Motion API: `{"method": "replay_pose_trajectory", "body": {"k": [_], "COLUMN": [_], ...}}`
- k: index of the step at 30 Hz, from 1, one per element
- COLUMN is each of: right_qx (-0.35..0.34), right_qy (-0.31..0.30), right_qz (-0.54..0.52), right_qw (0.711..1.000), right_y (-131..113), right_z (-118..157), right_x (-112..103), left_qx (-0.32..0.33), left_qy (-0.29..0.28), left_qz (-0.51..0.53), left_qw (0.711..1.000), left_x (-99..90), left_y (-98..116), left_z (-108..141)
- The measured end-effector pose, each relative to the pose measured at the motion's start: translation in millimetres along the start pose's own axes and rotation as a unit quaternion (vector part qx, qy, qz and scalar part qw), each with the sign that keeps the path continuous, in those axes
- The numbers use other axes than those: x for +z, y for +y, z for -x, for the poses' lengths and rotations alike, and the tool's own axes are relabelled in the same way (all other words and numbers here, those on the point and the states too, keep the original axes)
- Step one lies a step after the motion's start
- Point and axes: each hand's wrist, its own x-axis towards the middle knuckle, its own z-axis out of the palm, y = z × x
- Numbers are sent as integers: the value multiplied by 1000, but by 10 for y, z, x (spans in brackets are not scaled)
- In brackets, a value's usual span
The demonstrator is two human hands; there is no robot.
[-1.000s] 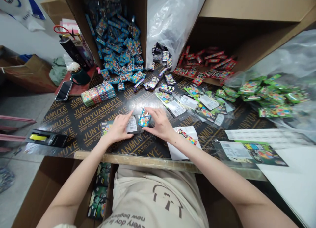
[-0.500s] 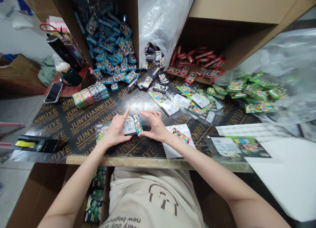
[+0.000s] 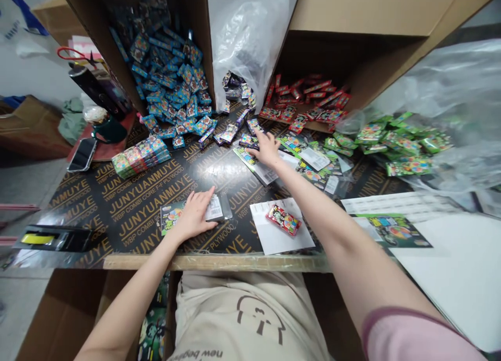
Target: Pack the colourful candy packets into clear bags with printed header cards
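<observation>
My left hand (image 3: 194, 215) lies over a dark printed packet (image 3: 169, 215) with a white label. Its thumb and fingers grip the packet from both sides, and the clear plastic end extends to the right. My right hand (image 3: 268, 149) reaches to the back with spread fingers. Between its thumb and fingertips lies a small purple box (image 3: 247, 140); whether they touch it I cannot tell. Other purple boxes (image 3: 228, 133) are scattered just left of that hand. Beneath the right hand and forearm lie several flat printed packets (image 3: 313, 157).
Blue boxes (image 3: 176, 100) spill from a carton at the back left, red boxes (image 3: 295, 110) from another. Green boxes (image 3: 407, 142) lie at the right. Bundled boxes (image 3: 141, 155), a phone (image 3: 82, 155) and a tape dispenser (image 3: 50, 239) are leftward. A red box (image 3: 284, 219) rests on white paper (image 3: 264, 238).
My right hand has left the packet and moved back and right to the purple boxes. The blue box end at the packet's opening no longer shows. My left hand stays on the packet.
</observation>
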Motion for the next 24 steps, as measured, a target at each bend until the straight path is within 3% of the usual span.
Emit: {"method": "replay_pose_trajectory", "body": {"k": [2,4,6,7,9,11,13,17,19,20,22,24], "right_qx": [-20,-93,-204,-260,-330,-361,-363,-343,-334,-326,-302,-281], "right_qy": [-19,-29,-88,-139,-238,-285,-255,-125,-84,-64,-27,-7], "right_qz": [-33,-120,-230,-275,-315,-324,-327,-292,-257,-241,-213,-185], "right_qw": [999,988,947,915,858,826,834,884,903,912,929,942], "right_y": [94,18,-184,-308,-544,-714,-802,-846,-848,-840,-796,-722], "right_z": [-50,79,336,490,802,1065,1251,1454,1517,1541,1569,1574], "right_x": [-23,-94,-207,-274,-405,-503,-540,-461,-402,-378,-345,-322], "left_qx": [-20,-78,-161,-196,-234,-234,-235,-252,-241,-226,-175,-113], "left_qy": [24,97,163,166,98,-2,-29,56,71,78,102,105], "left_qz": [30,105,232,304,423,489,531,584,563,532,402,199], "left_qw": [999,987,945,917,870,840,814,769,787,812,893,968], "left_x": [-32,-110,-212,-260,-331,-347,-308,-173,-137,-134,-151,-174], "left_y": [14,39,87,123,214,317,413,525,523,501,415,284], "left_z": [8,7,-5,-14,-30,-40,-44,-41,-23,-7,39,95]}}
